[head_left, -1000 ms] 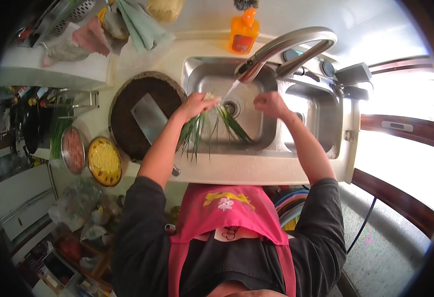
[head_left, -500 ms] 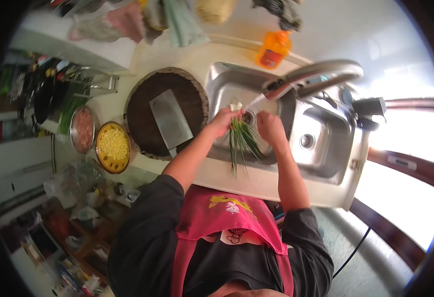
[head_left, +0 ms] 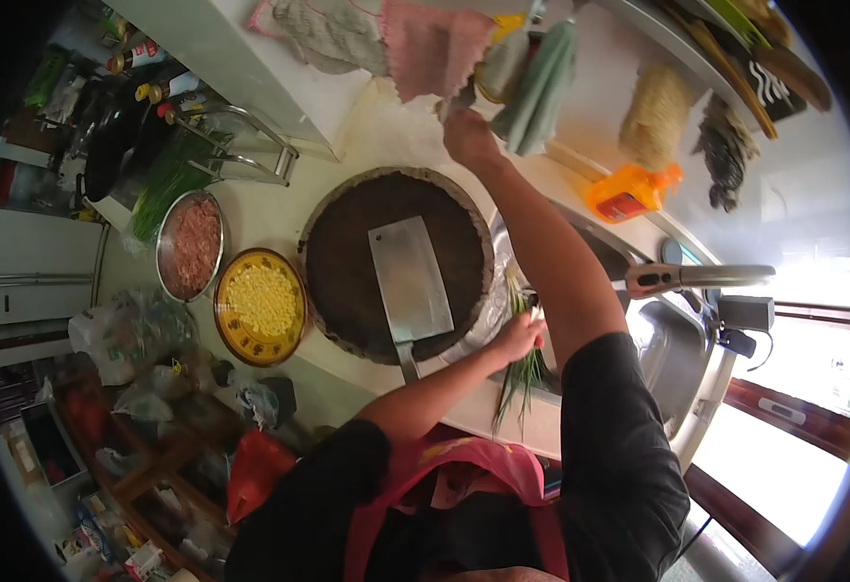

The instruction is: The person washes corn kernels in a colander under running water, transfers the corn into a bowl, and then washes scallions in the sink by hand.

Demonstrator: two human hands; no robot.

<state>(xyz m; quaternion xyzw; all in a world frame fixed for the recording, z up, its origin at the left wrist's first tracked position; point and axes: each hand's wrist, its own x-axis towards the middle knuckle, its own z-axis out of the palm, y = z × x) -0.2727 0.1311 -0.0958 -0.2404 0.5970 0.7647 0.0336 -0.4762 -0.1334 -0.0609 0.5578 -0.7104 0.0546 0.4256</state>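
Observation:
Over the near edge of the sink, my left hand (head_left: 518,339) is closed around a bunch of scallions (head_left: 520,385), its long green leaves hanging toward me. My right hand (head_left: 471,139) is raised beyond the chopping block, just under the hanging pink cloth (head_left: 425,48). Its fingers are closed at a small dark, shiny thing that I cannot make out. A cleaver (head_left: 410,278) lies flat on the round dark chopping block (head_left: 343,223), left of my left hand. My right forearm hides part of the sink (head_left: 672,354).
Left of the block stand a brown plate of chopped yellow pieces (head_left: 262,306) and a metal bowl of minced meat (head_left: 192,244). Behind them are more scallions (head_left: 168,184) and a metal rack (head_left: 250,145). An orange bottle (head_left: 632,192) and the faucet (head_left: 697,278) stand at the right.
My right hand has left the sink and reached up and left to the hanging cloths. My left hand still holds the scallions, now nearer the block. The view has turned left.

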